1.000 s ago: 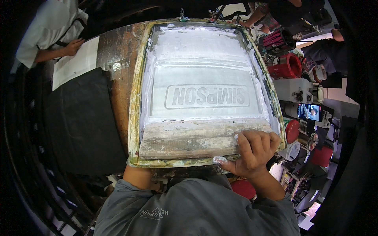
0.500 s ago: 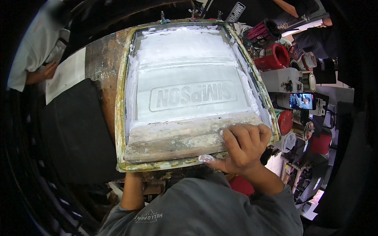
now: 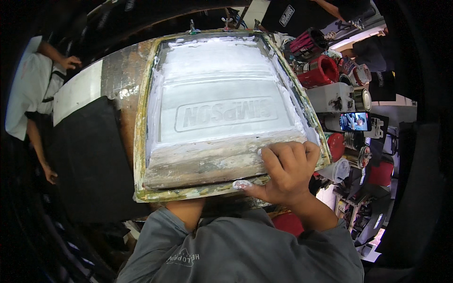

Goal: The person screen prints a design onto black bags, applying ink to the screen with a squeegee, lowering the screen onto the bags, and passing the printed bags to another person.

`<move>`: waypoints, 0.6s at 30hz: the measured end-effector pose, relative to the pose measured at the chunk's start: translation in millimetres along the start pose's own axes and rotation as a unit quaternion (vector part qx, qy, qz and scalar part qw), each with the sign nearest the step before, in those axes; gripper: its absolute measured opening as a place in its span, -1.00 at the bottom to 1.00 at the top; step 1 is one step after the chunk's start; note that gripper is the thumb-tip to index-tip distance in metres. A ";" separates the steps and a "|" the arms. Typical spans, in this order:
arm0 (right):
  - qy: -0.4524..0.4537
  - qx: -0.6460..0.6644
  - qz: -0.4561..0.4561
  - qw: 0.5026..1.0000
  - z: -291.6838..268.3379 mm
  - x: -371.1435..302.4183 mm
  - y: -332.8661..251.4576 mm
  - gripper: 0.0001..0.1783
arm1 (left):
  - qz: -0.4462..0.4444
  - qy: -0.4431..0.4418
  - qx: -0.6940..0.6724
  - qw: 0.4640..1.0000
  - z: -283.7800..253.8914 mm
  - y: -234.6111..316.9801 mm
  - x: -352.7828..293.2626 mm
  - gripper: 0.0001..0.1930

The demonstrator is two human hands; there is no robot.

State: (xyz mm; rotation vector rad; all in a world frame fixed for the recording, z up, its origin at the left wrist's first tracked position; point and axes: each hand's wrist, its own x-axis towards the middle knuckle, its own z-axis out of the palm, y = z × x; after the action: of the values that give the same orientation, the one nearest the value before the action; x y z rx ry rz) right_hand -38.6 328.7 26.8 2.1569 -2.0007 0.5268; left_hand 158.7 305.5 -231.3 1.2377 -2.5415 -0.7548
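Observation:
A screen printing frame (image 3: 140, 127) with a worn, paint-smeared rim lies in front of me, its near edge above my lap. White ink (image 3: 212, 55) coats the far part of its mesh and the sides. Mirrored lettering inside a rounded outline shows on the mesh. A wide wooden squeegee (image 3: 203, 162) rests along the near end, inside the rim. My right hand (image 3: 288, 172) is closed over the squeegee's right part, fingers on top, the ink-smeared thumb at its near side by the rim. My left forearm (image 3: 188, 211) runs under the frame's near edge; the left hand is hidden there.
Clamps (image 3: 226, 23) stand along the frame's far edge. Black fabric (image 3: 92, 160) and a white sheet (image 3: 79, 89) lie left, where another person (image 3: 33, 89) stands. On the right are a red tub (image 3: 325, 70), several cans, a plastic container (image 3: 330, 96) and a lit phone (image 3: 355, 121).
My left forearm has moved right, farther under the frame. The right hand keeps its grip on the squeegee. At the left, the other person's hands have come off the white sheet.

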 end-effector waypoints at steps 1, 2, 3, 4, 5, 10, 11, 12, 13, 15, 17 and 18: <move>0.000 0.001 -0.001 1.000 0.1 0.0 0.5 -0.27 | 0.000 -0.002 0.012 1.000 4.6 -0.4 0.0 -0.55; 0.001 0.000 -0.002 1.000 0.7 0.0 -0.1 -0.27 | -0.001 -0.003 0.023 1.000 5.8 -1.7 -2.4 -0.55; 0.002 -0.001 -0.002 1.000 0.8 0.4 -0.7 -0.27 | -0.001 -0.004 0.029 1.000 7.4 -2.8 -3.4 -0.55; 0.003 -0.003 -0.003 1.000 1.0 0.6 -0.9 -0.27 | -0.001 -0.005 0.034 0.999 8.5 -4.0 -3.9 -0.55; 0.005 -0.003 -0.005 1.000 1.0 0.8 -0.5 -0.27 | -0.001 -0.005 0.039 0.999 9.4 -3.5 -4.9 -0.55; 0.007 -0.005 0.000 1.000 -0.1 1.8 0.4 -0.28 | 0.001 -0.004 0.054 0.999 11.9 -5.7 -7.2 -0.56; 0.004 -0.004 0.000 1.000 -1.0 2.3 0.1 -0.28 | 0.002 -0.003 0.056 0.998 11.9 -5.3 -7.9 -0.56; 0.000 -0.004 -0.002 1.000 -1.8 2.9 -0.4 -0.28 | 0.002 -0.001 0.056 0.998 11.9 -5.4 -8.2 -0.57; -0.004 -0.003 -0.004 1.000 -2.3 3.4 -0.9 -0.28 | 0.003 0.002 0.056 0.998 11.9 -5.0 -7.8 -0.57; -0.002 -0.006 -0.011 1.000 0.0 1.0 -0.6 -0.19 | 0.001 0.006 0.058 0.998 11.7 -4.4 -11.7 -0.57; -0.016 -0.015 -0.014 1.000 -0.7 1.1 -0.4 -0.14 | -0.003 0.015 0.062 0.998 8.9 -6.2 -18.4 -0.57; -0.030 -0.024 -0.014 0.999 -5.3 2.9 0.8 -0.14 | -0.002 0.019 0.061 0.998 8.9 -4.7 -23.0 -0.58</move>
State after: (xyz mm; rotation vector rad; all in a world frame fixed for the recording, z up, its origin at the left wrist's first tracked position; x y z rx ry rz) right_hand -40.0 327.7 32.6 2.1936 -1.9883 0.4108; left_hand 172.6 324.2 -240.7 1.2825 -2.5877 -0.5797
